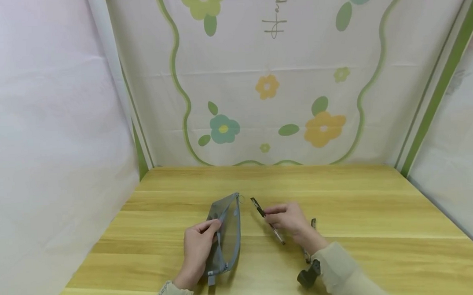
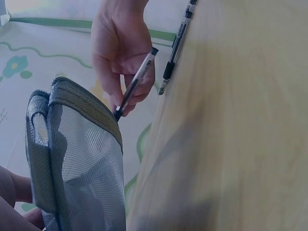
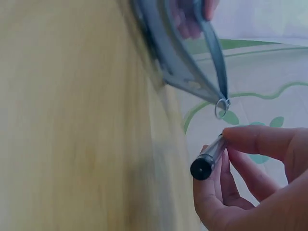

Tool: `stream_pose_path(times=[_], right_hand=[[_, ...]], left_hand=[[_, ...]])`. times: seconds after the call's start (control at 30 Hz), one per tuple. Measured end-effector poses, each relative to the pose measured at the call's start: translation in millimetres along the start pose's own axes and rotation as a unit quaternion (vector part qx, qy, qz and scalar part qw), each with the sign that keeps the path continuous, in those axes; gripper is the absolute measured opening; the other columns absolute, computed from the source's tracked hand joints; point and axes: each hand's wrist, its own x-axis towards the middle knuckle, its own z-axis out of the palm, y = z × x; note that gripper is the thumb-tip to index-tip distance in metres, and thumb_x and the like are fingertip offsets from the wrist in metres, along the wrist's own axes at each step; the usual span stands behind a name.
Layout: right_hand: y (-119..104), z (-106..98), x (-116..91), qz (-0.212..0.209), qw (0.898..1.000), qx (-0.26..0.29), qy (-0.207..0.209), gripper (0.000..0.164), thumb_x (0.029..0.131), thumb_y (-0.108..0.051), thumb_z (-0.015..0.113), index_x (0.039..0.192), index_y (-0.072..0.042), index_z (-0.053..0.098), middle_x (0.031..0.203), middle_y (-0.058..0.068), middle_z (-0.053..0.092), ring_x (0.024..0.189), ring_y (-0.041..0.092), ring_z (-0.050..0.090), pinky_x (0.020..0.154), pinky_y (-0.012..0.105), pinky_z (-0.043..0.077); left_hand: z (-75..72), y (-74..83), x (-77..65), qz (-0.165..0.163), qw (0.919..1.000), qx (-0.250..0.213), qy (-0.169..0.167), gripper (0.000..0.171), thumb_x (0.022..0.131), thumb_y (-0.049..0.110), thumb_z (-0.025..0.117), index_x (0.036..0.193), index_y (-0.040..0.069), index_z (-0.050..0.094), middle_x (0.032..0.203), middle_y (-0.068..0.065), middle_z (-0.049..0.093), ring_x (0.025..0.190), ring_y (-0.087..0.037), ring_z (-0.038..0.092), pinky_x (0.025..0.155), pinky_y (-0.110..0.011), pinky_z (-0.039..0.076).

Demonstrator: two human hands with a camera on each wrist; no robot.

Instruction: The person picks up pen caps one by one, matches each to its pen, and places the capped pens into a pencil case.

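A grey mesh zipper pouch stands on its edge on the table with its mouth gaping. My left hand pinches one side of that mouth between thumb and fingers. A metal ring hangs at the pouch's far corner. To the right, my right hand pinches a pen with a clear barrel and dark ends, held aslant and apart from the pouch. A second pen lies on the table, partly hidden behind the right wrist in the head view.
The wooden table meets a flower-printed cloth at its back edge. Pale cloth walls rise at left and right. A dark wrist camera sits by the right cuff.
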Motion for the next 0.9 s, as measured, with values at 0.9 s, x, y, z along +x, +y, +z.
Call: stream_pose_path(times=[0.9], right_hand=[[-7, 42, -22, 0.016, 0.989, 0.145, 0.032, 0.033, 0.087, 0.002, 0.07, 0.118, 0.009, 0.064, 0.115, 0.024, 0.063, 0.095, 0.029, 0.066, 0.089, 0.042, 0.053]], left_hand=[[2.3, 2.6, 0.1, -0.004, 0.9999, 0.009, 0.002, 0.018, 0.092, 0.015, 0.071, 0.103, 0.002, 0.077, 0.105, -0.01, 0.071, 0.089, -0.02, 0.065, 0.068, -0.023, 0.055]])
